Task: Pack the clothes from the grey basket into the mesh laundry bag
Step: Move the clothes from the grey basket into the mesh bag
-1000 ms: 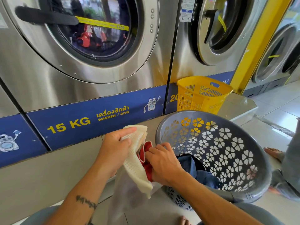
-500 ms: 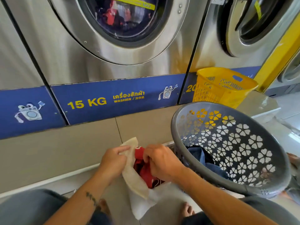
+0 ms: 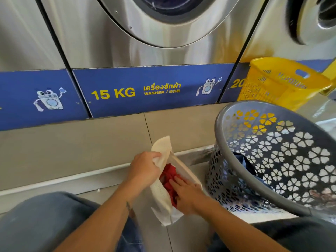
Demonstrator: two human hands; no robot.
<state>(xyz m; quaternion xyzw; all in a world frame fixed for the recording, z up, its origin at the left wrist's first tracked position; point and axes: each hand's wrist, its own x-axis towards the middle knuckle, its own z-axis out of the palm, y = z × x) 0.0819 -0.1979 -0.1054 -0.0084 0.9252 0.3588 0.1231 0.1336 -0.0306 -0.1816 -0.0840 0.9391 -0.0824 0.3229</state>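
Note:
A cream mesh laundry bag hangs low between my knees, its mouth open upward. My left hand grips the bag's upper left edge. A red garment sits in the bag's mouth. My right hand is inside the opening with its fingers fairly straight, pressing on the red cloth. To the right, the grey basket with flower-shaped holes leans toward me. Dark blue clothing lies inside it.
Steel washers with a blue "15 KG" band stand right ahead above a tiled step. A yellow basket stands behind the grey one on the step. My knees in grey trousers fill the lower corners.
The bag and both hands have dropped lower toward the floor. The red garment has gone deeper into the bag, and my right hand has moved from gripping it to pressing it down.

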